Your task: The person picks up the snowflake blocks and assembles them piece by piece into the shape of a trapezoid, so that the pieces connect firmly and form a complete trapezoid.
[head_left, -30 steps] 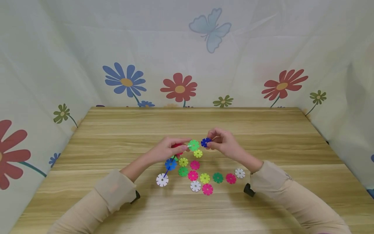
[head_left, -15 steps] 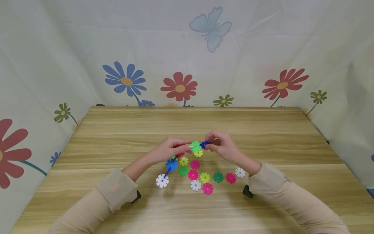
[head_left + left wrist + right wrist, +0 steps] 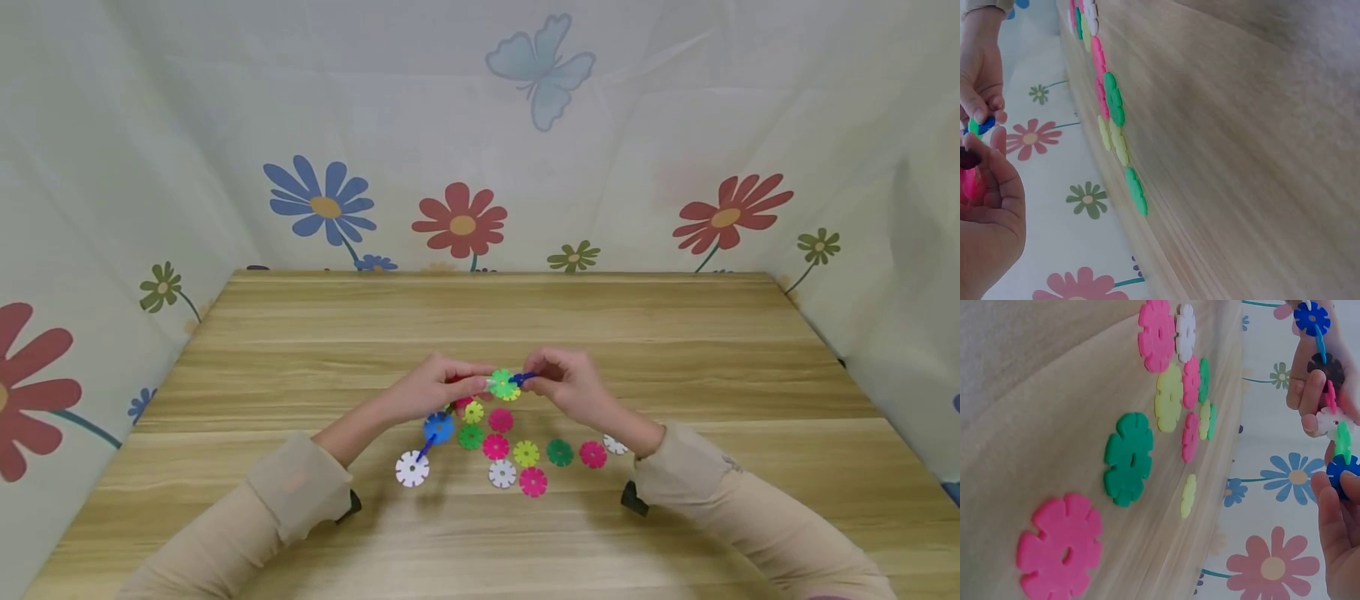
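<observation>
My left hand (image 3: 441,386) holds a chain of notched plastic discs, slotted edge to edge, up over the table. From the near end run a white disc (image 3: 412,469), a dark blue one seen edge-on and a blue disc (image 3: 438,427). In the right wrist view a black disc (image 3: 1325,370), a pink one and a white disc (image 3: 1330,422) follow by the left fingers. At the far end is a light green disc (image 3: 503,384). My right hand (image 3: 568,385) pinches a dark blue disc (image 3: 1342,472), turned edge-on, its rim at the green disc's edge.
Loose discs lie flat on the wooden table (image 3: 315,308) below the hands, among them a pink disc (image 3: 533,482), a dark green disc (image 3: 559,453) and a yellow disc (image 3: 526,453). A printed flower curtain (image 3: 390,100) hangs behind the table.
The right hand has moved left and slightly nearer, bringing the dark blue disc to the light green one and turning it edge-on. The green end has shifted a little right.
</observation>
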Demonstrator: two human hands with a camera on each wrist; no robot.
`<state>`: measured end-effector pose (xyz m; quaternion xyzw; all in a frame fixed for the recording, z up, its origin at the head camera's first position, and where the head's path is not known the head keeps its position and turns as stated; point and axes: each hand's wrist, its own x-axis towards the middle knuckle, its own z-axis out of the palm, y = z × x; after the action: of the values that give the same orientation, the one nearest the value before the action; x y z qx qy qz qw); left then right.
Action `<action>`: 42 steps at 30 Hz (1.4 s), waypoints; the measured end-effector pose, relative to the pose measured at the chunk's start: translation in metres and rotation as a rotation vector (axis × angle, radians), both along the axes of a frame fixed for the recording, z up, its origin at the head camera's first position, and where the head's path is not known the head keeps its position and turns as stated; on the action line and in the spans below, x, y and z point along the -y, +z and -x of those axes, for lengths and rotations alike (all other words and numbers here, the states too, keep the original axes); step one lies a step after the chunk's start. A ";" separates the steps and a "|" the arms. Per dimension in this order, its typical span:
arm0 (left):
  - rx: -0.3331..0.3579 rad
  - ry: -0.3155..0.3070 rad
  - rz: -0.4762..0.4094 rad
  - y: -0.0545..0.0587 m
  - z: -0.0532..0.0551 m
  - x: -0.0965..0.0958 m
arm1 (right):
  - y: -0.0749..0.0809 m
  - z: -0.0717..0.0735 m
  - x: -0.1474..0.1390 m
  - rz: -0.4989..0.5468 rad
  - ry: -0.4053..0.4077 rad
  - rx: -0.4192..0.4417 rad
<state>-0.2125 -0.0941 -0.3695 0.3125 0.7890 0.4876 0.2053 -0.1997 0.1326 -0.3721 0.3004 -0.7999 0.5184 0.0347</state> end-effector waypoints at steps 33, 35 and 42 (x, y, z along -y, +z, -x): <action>-0.011 -0.087 0.063 -0.004 0.002 -0.005 | 0.010 0.012 0.000 -0.039 0.033 0.079; -0.011 -0.084 0.073 -0.003 0.003 -0.004 | 0.012 0.012 -0.004 -0.050 0.020 0.106; -0.056 -0.068 0.097 -0.004 0.008 0.003 | 0.012 0.016 -0.025 -0.120 0.006 0.170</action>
<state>-0.2209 -0.0974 -0.3735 0.3422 0.8061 0.4327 0.2142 -0.2154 0.1572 -0.3605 0.2592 -0.8285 0.4935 -0.0530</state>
